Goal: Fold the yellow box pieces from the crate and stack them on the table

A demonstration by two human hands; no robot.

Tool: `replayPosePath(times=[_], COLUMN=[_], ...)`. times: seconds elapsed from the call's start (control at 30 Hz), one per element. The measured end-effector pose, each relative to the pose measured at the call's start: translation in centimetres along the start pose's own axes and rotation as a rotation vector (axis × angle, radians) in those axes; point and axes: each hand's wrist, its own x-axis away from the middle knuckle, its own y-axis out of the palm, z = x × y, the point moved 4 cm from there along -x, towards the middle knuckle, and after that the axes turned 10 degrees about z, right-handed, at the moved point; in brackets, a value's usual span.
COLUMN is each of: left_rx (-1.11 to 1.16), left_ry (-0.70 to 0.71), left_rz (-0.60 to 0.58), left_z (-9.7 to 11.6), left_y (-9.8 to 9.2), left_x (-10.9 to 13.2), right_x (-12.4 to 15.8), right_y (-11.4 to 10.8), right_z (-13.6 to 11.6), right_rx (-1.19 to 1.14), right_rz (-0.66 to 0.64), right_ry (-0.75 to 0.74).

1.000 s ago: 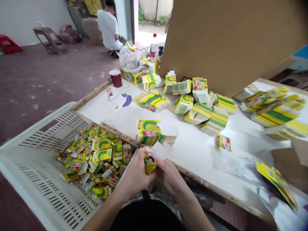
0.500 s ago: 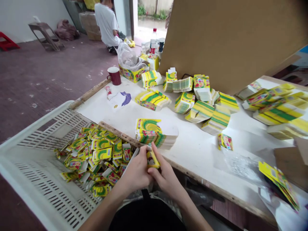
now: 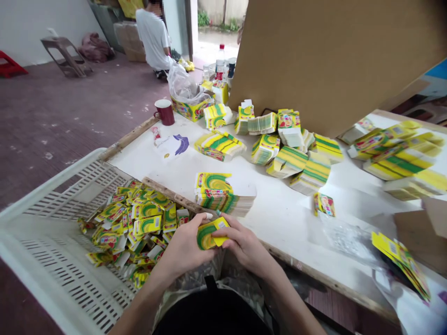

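Between my hands is a small yellow and green cardboard box [image 3: 209,234], held just off the table's front edge. My left hand [image 3: 185,244] is closed on its left side, with a white wrap on one fingertip. On the right side my right hand [image 3: 240,237] grips it, fingers over the face near the barcode. Just beyond them a stack of flat printed boxes [image 3: 223,195] lies on the white table [image 3: 146,163]. Left of my hands, a white plastic crate [image 3: 52,270] holds many small yellow boxes [image 3: 139,223] in a loose heap.
Several bundles of flat boxes [image 3: 293,160] lie across the table's back and right. A maroon mug [image 3: 165,114] stands at the far left corner. A large cardboard sheet [image 3: 314,60] leans behind. Clear plastic bags [image 3: 349,239] lie at right. A person in white [image 3: 153,39] sits near the doorway.
The box in my hands has turned so that its wide green and yellow face shows. My right fingers have moved over its face. The view has shifted slightly.
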Motion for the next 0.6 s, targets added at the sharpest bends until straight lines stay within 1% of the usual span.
replayPosePath(times=[0.07,0.1,0.2,0.27,0.3,0.37,0.4,0.47,0.5,0.57,0.6], left_rx=[-0.011,-0.038,-0.143,-0.181,-0.194,-0.266,-0.326,-0.539,-0.619,-0.62,-0.567], left_ry=[0.011,0.019,0.034,0.039,0.042,0.052,0.051,0.051,0.017,-0.014,-0.022], left_rz=[0.005,0.027,0.109,0.125,0.135,0.192,0.254,0.397,0.467,0.509,0.502], left_z=[0.4,0.6,0.8,0.5,0.1,-1.3,-2.2,-4.1,-5.1,-6.3,-6.5], left_y=[0.1,0.1,0.2,-0.2,-0.7,-2.4,-3.5,-5.9,-6.9,-7.8,-7.7], left_x=[0.0,0.0,0.1,0.3,0.5,0.8,1.0,1.3,1.5,1.8,1.8], right_x=[-0.3,-0.4,-0.5,-0.7,-1.0,-2.2,-2.9,-4.8,-5.7,-7.5,-8.2], right_y=[-0.3,-0.2,0.5,0.9,0.7,-0.5,-1.5,-3.5,-4.3,-4.8,-4.8], right_z=[-0.7,-1.0,-1.3,-1.3,-1.3,-1.3,-1.3,-1.1,-0.8,0.1,0.6], right_rx=[-0.03,-0.034,-0.028,-0.026,-0.017,0.036,0.086,0.223,0.311,0.484,0.536], right_rz=[-0.026,-0.004,0.139,0.194,0.215,0.298,0.367,0.499,0.539,0.535,0.517], right_ry=[0.002,0.015,0.057,0.065,0.062,0.054,0.046,0.033,0.038,0.07,0.091])
